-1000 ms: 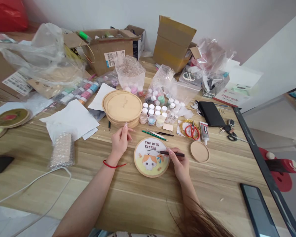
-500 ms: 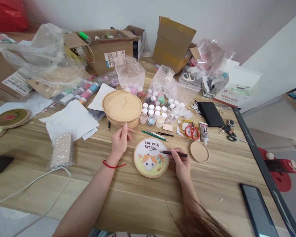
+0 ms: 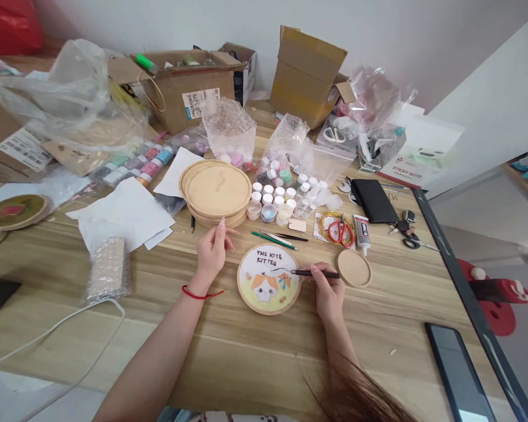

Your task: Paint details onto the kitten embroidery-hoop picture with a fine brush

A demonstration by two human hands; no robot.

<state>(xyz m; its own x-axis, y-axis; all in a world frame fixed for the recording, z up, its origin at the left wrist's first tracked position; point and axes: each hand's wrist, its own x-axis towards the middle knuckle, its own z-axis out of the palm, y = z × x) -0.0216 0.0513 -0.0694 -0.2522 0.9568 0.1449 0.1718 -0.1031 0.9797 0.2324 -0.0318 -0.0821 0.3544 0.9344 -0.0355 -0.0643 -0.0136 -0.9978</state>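
My right hand (image 3: 330,288) grips the dark handle of a small palette knife (image 3: 317,274). The knife's thin metal tip points left over a round wooden-rimmed picture (image 3: 268,302), just below its lettering; whether it touches cannot be made out. The picture bears dark hand-formed letters reading "THE KITE KITTEN", an orange-and-white cat face and a small kite on white and yellow. To the picture's upper left, my left hand (image 3: 211,252) is raised with fingers loosely bent and apart, nothing visible in it. Beyond its fingertips sits a stack of round wooden discs (image 3: 220,187).
Green and black tweezers (image 3: 275,240) lie behind the picture, near several white-lidded jars (image 3: 279,199). An empty round wooden tray (image 3: 354,268), red-handled pliers (image 3: 341,231) and a glue tube (image 3: 361,234) are to the right. A phone (image 3: 457,369) lies front right; cardboard boxes (image 3: 308,76) stand behind.
My right hand has drawn the palette knife slightly right, and its tip has shifted away from the lettering. My left hand holds nearly the same pose. The whole view has shifted slightly.
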